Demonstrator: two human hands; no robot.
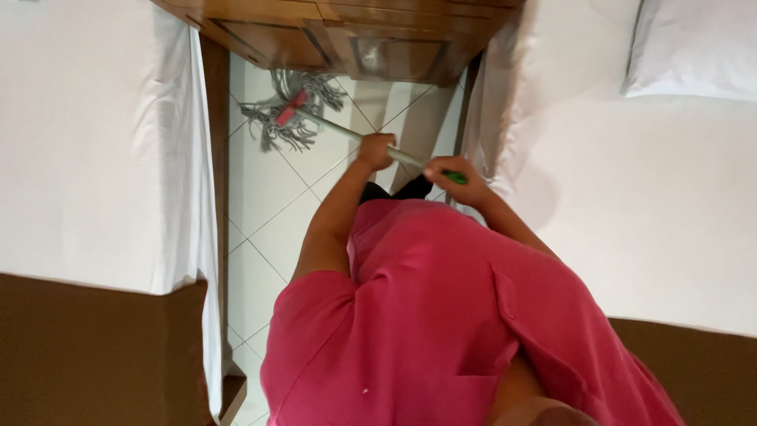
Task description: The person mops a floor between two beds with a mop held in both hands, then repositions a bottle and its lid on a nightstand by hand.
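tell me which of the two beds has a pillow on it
The bed beside the right hand; a white pillow lies on it, none shows on the other bed.

Grey mop strands (293, 110) on pink head, green-tipped handle (453, 177), pink shirt (441, 315), white beds (87, 142), brown cabinet (347, 31)

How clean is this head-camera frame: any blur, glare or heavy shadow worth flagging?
Head view: the mop head and handle are smeared by motion blur; both hands, left hand and right hand, look soft. The white bedsheets are bright, nearly washed out. A shadow lies on the floor tiles below the wooden cabinet. No hard glare.
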